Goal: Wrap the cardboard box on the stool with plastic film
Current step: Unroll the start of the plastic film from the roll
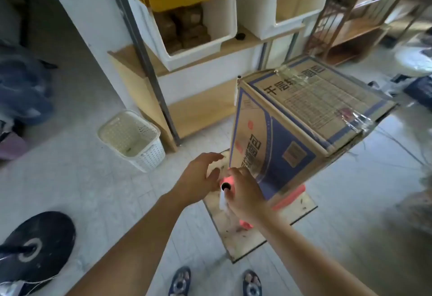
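Observation:
A tall cardboard box (304, 118) with blue print and clear film over its top stands on a pink stool (289, 198), of which only edges show. The stool sits on a flat wooden board (247, 237) on the floor. My right hand (245, 195) grips a roll of plastic film (225, 187) by its pink core, held upright at the box's lower left corner. A white strip of film hangs below the roll. My left hand (198, 179) hovers just left of the roll, fingers spread and relaxed, reaching toward the box's corner.
A white perforated basket (133, 139) stands on the floor to the left. Behind the box is a shelf unit (187, 66) with white and yellow bins. A dark round fan base (35, 246) lies at the lower left. My two feet (215, 281) show at the bottom.

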Available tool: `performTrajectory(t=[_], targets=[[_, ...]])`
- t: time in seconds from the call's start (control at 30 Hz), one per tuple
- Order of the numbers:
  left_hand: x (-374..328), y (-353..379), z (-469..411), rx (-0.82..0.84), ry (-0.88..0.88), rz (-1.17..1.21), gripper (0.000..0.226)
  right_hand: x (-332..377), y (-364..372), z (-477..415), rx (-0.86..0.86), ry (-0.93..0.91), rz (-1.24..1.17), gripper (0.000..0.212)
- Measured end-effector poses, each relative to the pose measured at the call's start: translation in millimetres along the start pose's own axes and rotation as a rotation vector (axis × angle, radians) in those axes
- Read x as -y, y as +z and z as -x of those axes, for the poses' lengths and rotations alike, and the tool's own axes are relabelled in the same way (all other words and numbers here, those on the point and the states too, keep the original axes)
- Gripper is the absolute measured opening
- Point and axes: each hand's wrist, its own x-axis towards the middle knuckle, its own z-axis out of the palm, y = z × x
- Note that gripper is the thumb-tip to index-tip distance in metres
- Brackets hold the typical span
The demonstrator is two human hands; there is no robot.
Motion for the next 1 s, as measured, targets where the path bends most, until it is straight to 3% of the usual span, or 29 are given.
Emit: performTrajectory(t=[0.13, 0.33, 0.4, 0.53, 0.77, 0.87, 1.0], targets=[[52.5, 41.9, -19.2, 0.23, -0.082, -0.054, 0.041, -22.8, 55.0, -22.7, 0.004, 0.121, 0.151, 0.027], [111.5, 78.5, -34.8, 0.47, -0.002, -0.055, 0.06, -48.1, 115.5, -43.5, -0.044, 0.229, 0.23, 0.027], [118.2, 80.2, -36.9, 0.492, 0.014, -0.015, 0.058, -49.2, 123.3, -45.6, -0.09, 0.237, 0.163, 0.032], [123.0, 63.3, -30.5, 0.516, 0.044, 0.046, 0.061, -24.0, 108.8, -26.7, -0.147, 0.188, 0.079, 0.021], [67.6, -14.1, -17.6, 0.586, 0.248, 0.145, 0.045, 44.1, 11.5, 34.1, -0.201, 0.064, 0.048, 0.027], [34.3, -38.8, -14.1, 0.493, 0.325, 0.183, 0.027, 64.7, -27.7, 54.0, -0.165, 0.059, 0.038, 0.028], [-0.1, -55.0, -5.6, 0.393, 0.317, 0.212, 0.023, 79.0, -52.0, 73.2, -0.235, 0.029, 0.062, 0.03]])
